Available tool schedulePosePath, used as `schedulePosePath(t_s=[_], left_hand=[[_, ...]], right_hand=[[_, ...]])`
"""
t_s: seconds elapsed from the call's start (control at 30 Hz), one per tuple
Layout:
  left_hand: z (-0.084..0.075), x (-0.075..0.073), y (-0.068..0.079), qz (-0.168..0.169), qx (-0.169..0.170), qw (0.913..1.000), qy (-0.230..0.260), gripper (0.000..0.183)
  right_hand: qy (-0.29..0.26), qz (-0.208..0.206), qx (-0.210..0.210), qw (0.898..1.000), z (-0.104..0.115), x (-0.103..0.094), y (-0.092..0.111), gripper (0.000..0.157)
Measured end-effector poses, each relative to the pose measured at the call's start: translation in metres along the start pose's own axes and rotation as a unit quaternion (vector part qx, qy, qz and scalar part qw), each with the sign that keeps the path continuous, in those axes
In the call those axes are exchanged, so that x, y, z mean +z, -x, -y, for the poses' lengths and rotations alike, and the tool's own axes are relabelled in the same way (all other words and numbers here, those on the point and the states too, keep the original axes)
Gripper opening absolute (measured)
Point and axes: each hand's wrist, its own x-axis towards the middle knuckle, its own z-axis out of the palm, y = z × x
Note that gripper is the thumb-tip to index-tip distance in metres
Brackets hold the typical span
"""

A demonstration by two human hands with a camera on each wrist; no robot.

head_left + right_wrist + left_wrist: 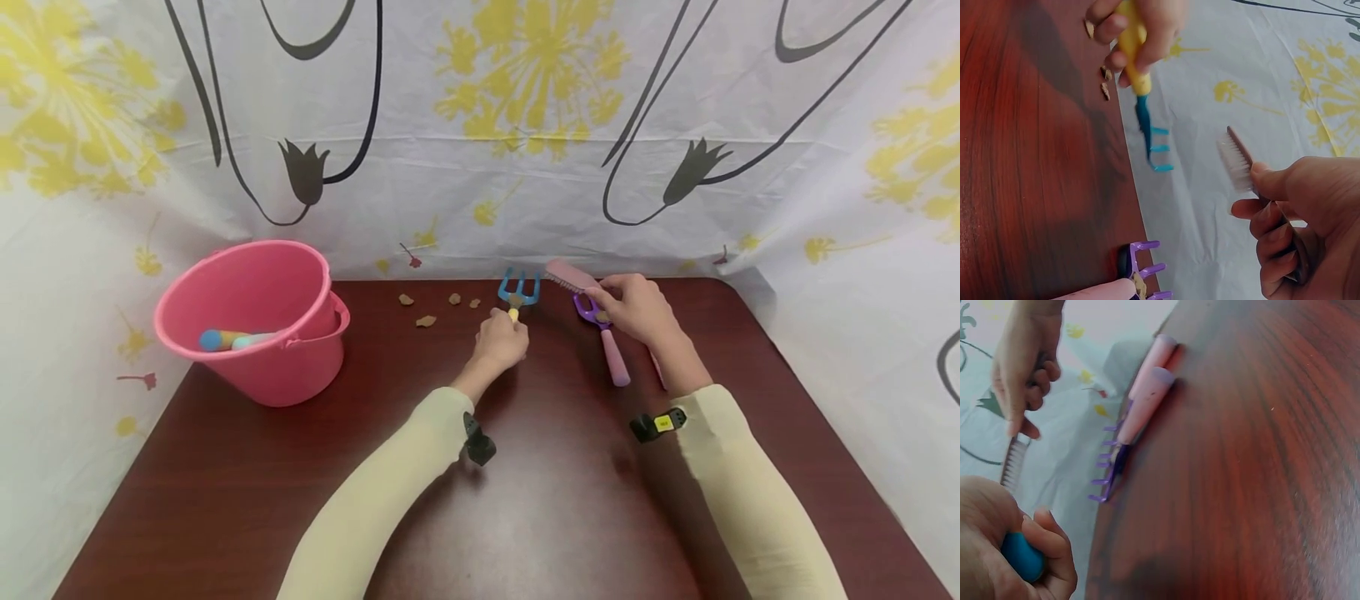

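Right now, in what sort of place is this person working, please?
Probably an indoor booth arranged for recording: flower-patterned white cloth hangs behind and on both sides of the dark red-brown table, and small black devices are worn at both wrists.

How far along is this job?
Perhaps done: two things show in the bucket; loose brown bits lie on the table. In hand: the left hand grips the blue fork, a bit on its head; the right hand holds the brush. Probably remaining: two purple forks, at least one with a bit on it.
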Motion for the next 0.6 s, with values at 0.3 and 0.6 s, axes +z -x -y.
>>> schedulePosePath(t_s=[0.3, 0.6], left_hand=[[0.013, -0.032, 0.007, -0.011, -0.003, 0.9997, 0.023, 0.057], [0.034, -0.057, 0.018, -0.036, -0.02, 0.9979, 0.05, 0.043]], right_hand=[[0.003, 0.001, -0.062, 0.998, 0.01, 0.007, -0.01, 0.035], [0.023, 0.035, -0.162, 0.986, 0.031, 0.016, -0.032, 0.023]])
